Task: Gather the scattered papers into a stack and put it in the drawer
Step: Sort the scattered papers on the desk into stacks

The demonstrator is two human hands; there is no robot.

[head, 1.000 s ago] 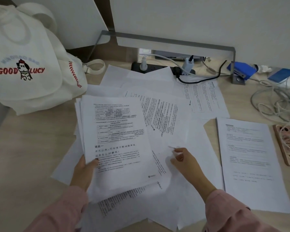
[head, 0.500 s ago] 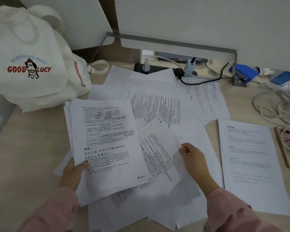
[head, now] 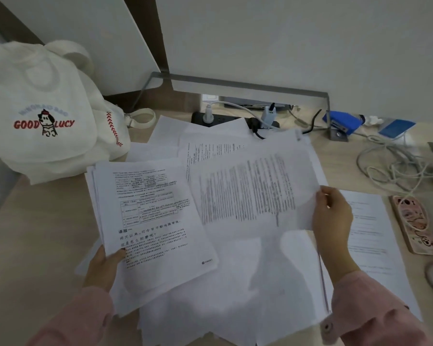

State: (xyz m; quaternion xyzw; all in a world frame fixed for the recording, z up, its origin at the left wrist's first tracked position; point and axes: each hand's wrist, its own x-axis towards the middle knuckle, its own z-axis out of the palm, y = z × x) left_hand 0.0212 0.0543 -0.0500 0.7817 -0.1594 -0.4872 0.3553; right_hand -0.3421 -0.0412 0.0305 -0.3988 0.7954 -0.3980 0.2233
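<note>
I see left hand [head: 103, 265] gripping the gathered stack [head: 150, 221] by its near-left corner, left of centre over the desk [head: 35, 245] | right hand [head: 333, 216] pinching a printed sheet [head: 250, 191] by its right edge, raised, blurred | loose papers [head: 235, 295] lie beneath, near centre

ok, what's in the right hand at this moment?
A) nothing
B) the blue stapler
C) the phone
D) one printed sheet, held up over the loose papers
D: the right hand pinches the edge of a printed sheet raised above the loose papers, while the left hand grips the gathered stack.
</note>
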